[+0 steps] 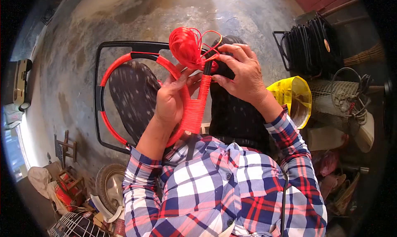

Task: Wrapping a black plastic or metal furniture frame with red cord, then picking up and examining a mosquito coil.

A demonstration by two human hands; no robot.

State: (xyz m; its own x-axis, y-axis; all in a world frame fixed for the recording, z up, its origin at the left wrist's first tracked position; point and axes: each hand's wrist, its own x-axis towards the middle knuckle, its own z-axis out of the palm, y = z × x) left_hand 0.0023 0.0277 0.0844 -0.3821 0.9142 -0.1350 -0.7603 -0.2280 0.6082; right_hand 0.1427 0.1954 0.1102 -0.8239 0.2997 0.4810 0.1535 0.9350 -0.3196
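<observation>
A black metal frame [98,77] with rounded corners lies across my lap. Over it is a ring [108,73] wrapped in red cord, with black patches showing between the windings. My left hand [168,99] grips the ring's right side, its fingers partly hidden behind it. Tight red windings [193,113] cover the join between the ring and a slanting bar, whose black upper part [207,67] is bare. My right hand [244,73] pinches a strand of red cord beside that bare part. A loose bundle of red cord [183,46] sits just above my left fingertips.
Several black frames [308,44] stand stacked at the far right. Nearer are a yellow bag [295,98], a rolled wire mesh [333,96] and looped cable [357,108]. A wheel [111,185], a small wooden stool [65,148] and a wire rack [78,225] stand at the left.
</observation>
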